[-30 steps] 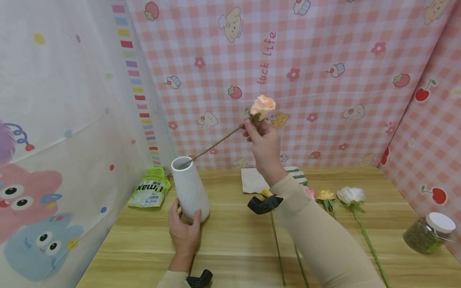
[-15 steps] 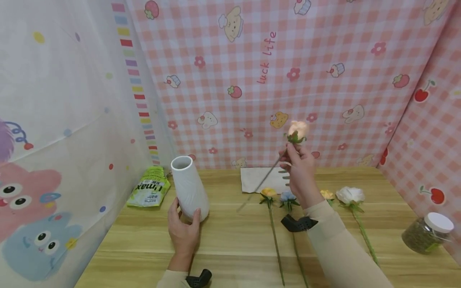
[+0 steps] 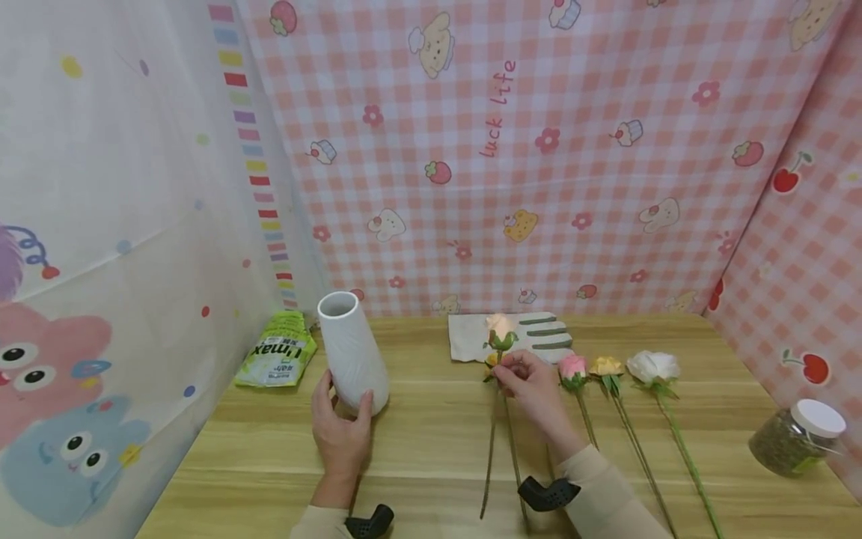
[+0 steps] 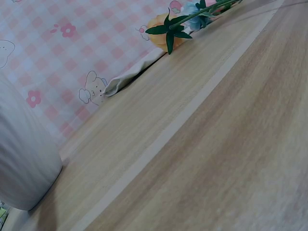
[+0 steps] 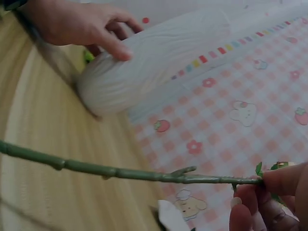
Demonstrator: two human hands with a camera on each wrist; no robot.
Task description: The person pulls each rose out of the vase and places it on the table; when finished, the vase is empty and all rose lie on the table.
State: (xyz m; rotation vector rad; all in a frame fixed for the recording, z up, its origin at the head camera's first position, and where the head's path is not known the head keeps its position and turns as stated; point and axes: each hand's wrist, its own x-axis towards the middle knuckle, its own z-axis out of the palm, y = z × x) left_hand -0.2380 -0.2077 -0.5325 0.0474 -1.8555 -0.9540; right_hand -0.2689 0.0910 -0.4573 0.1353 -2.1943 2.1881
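Observation:
My left hand (image 3: 342, 438) holds the lower part of a white ribbed vase (image 3: 352, 348), thumb on one side and fingers on the other. The vase stands on the table, its mouth upward. My right hand (image 3: 535, 389) pinches a peach rose (image 3: 500, 329) by its stem, just under the bloom; the long stem (image 5: 115, 172) crosses the right wrist view. In the head view this rose overlaps a yellow rose (image 3: 491, 361) lying on the table. A blue rose (image 4: 196, 21) shows in the left wrist view, while my right hand hides its bloom from the head camera.
To the right lie a pink rose (image 3: 572, 367), a second yellow rose (image 3: 607, 367) and a white rose (image 3: 653, 365). A striped work glove (image 3: 465, 337) lies at the back. A green packet (image 3: 279, 352) is left of the vase; a white-lidded jar (image 3: 795, 442) stands far right.
My right hand has drawn the peach rose's stem out of the vase mouth, swung right, then lowered the rose toward the flowers on the table. The left hand and vase have stayed put.

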